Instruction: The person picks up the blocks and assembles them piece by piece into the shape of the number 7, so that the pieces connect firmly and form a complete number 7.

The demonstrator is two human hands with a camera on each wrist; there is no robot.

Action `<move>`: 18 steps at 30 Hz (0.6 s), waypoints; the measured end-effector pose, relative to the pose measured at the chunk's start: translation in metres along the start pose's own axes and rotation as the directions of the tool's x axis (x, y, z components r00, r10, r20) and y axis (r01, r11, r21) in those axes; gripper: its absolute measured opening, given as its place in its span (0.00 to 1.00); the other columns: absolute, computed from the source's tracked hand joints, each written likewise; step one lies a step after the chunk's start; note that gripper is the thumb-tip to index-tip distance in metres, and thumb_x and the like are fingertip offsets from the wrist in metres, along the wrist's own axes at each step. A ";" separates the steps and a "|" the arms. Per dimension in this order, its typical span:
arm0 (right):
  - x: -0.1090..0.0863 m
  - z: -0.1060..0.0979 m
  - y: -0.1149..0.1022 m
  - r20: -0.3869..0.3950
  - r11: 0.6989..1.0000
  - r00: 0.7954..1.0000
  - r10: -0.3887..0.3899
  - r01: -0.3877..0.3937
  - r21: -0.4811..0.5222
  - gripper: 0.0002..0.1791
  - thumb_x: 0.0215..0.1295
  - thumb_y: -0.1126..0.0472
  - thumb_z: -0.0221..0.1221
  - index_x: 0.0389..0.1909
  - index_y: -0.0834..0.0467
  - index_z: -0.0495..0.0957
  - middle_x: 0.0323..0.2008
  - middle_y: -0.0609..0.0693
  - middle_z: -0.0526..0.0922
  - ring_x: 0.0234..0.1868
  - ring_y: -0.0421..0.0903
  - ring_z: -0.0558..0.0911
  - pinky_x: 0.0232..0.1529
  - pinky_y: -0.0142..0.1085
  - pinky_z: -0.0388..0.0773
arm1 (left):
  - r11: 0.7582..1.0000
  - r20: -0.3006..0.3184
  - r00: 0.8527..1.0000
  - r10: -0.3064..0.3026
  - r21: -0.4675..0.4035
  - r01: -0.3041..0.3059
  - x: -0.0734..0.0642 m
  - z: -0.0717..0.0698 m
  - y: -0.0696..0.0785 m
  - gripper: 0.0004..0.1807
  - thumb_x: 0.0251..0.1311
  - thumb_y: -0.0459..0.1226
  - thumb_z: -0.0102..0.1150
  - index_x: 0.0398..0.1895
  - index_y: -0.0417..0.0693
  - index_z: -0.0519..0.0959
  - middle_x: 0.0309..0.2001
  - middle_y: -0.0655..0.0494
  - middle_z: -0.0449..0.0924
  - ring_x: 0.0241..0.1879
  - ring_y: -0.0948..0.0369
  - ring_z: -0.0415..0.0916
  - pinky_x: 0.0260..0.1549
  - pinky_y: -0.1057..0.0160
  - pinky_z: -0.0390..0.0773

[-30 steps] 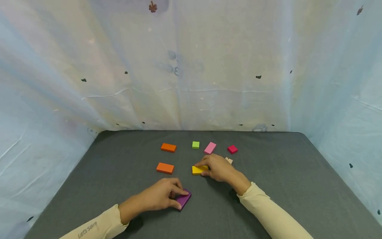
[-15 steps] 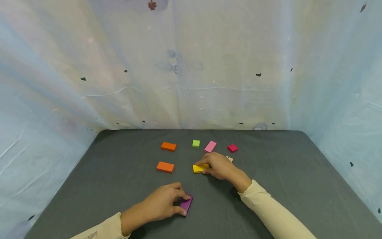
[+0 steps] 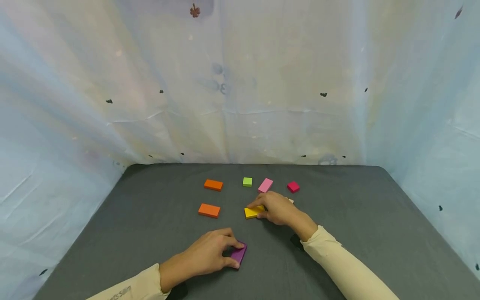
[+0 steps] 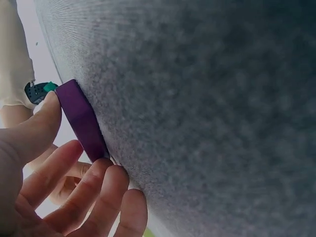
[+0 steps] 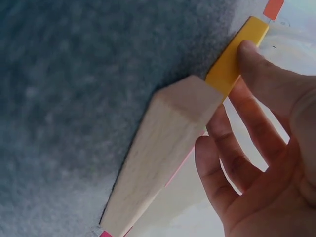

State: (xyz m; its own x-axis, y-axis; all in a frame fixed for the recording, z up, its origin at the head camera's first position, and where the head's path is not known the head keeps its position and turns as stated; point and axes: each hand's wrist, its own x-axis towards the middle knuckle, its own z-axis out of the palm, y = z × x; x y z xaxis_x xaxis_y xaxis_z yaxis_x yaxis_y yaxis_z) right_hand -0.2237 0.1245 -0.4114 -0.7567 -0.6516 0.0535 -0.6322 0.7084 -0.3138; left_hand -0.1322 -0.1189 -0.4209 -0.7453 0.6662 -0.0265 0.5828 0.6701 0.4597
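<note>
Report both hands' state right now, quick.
Left hand: closed on the purple block, pinched between thumb and fingers.
Right hand: closed on the yellow block, pinched between thumb and fingers.

- In the head view, the right hand (image 3: 277, 209) is hiding most of a pale wooden block (image 5: 155, 153) and part of a flat yellow block (image 3: 251, 212).
- The left hand (image 3: 210, 252) is partly covering a purple rectangular block (image 3: 239, 252).
- The bottom edge is cutting off both cream sleeves (image 3: 348, 262).

Pale, creased sheeting (image 3: 262, 62) with small dark marks hangs behind and beside a dark grey tabletop (image 3: 150, 233).
</note>
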 end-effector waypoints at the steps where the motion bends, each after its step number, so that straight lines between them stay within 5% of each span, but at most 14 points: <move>1: 0.000 0.000 0.000 0.000 1.000 1.000 0.001 -0.001 0.000 0.20 0.60 0.61 0.69 0.55 0.51 0.84 0.50 0.47 0.86 0.52 0.47 0.84 0.54 0.45 0.80 | 1.000 0.000 1.000 0.001 0.003 -0.001 0.001 0.000 0.000 0.23 0.50 0.54 0.74 0.51 0.63 0.86 0.38 0.69 0.77 0.31 0.74 0.69 0.30 0.73 0.71; 18: 0.001 0.002 0.002 0.008 1.000 1.000 -0.005 0.005 -0.027 0.21 0.59 0.59 0.70 0.55 0.49 0.84 0.51 0.46 0.86 0.52 0.46 0.83 0.56 0.44 0.79 | 0.998 0.015 0.999 0.040 -0.041 -0.039 0.000 -0.004 -0.004 0.19 0.58 0.46 0.70 0.54 0.64 0.85 0.39 0.69 0.79 0.36 0.75 0.72 0.33 0.72 0.74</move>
State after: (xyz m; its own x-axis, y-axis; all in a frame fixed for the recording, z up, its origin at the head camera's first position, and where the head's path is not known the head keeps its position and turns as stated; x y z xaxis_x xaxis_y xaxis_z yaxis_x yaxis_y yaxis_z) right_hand -0.2250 0.1249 -0.4137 -0.7525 -0.6569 0.0476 -0.6400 0.7123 -0.2881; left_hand -0.1360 -0.1229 -0.4190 -0.7166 0.6972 -0.0210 0.5978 0.6294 0.4965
